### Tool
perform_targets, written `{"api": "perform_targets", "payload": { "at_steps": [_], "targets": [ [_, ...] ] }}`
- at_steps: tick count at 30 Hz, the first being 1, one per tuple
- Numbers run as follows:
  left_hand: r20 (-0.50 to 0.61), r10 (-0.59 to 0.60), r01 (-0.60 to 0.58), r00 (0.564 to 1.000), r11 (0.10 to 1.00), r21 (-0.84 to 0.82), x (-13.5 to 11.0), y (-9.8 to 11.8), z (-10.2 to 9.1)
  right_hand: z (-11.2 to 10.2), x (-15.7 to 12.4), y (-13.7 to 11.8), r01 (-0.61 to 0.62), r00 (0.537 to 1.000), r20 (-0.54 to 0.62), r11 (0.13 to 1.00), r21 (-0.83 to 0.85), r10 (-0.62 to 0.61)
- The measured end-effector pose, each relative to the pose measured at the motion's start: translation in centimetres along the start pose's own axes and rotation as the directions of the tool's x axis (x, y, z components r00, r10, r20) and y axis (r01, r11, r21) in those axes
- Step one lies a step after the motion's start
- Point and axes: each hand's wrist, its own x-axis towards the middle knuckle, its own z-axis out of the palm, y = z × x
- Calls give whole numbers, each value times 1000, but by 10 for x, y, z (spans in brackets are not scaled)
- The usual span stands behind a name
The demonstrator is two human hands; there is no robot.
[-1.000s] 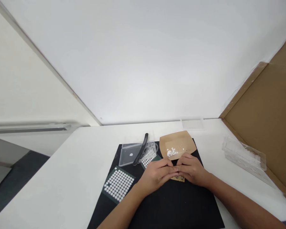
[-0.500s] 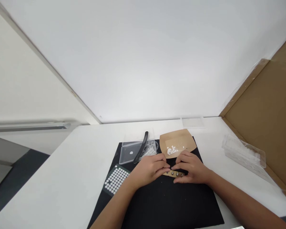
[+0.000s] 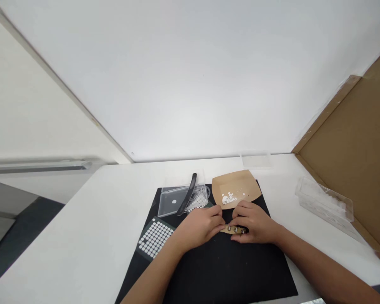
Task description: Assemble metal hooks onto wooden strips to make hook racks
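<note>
Between my two hands, over the black mat, is a narrow tan strip with small shiny round metal pieces along it. My left hand pinches the strip's left end, and its fingers hide that part. My right hand curls around the right end, thumb below and fingers above. Whether a smaller piece sits between the fingertips cannot be made out. Just beyond the hands stands a tan paper tray holding small white bits.
Left of the tray, an open clear plastic box holds small white sticks, with a black curved handle lying across it. A dark sheet of white round dots lies at left. Another clear box stands right, near a cardboard wall.
My left hand has shifted slightly along the strip, covering a little more of its left end. My right hand stays nearly in place. The rest looks the same.
</note>
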Motion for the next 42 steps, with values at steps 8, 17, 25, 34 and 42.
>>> {"api": "perform_targets", "payload": {
  "at_steps": [8, 17, 25, 34, 42],
  "targets": [
    [-15, 0, -2, 1000, 997, -72, -1, -2, 1, 0, -1, 0, -3, 1000, 11, 1000, 10, 2],
    [32, 1, 5, 999, 985, -171, 0, -4, -2, -1, 0, 0, 7, 1000, 21, 1000, -4, -7],
    [56, -9, 16, 998, 991, -131, 1, -4, 0, -2, 0, -1, 0, 999, 37, 1000, 1, 0],
    [63, -23, 28, 998, 996, -84, 2, -2, 2, -1, -1, 1, -16, 999, 53, 1000, 21, 15],
    [71, -60, 64, 996, 997, -50, 1, -2, 4, -1, -1, 0, -23, 999, 45, 999, 41, 21]
  ]
}}
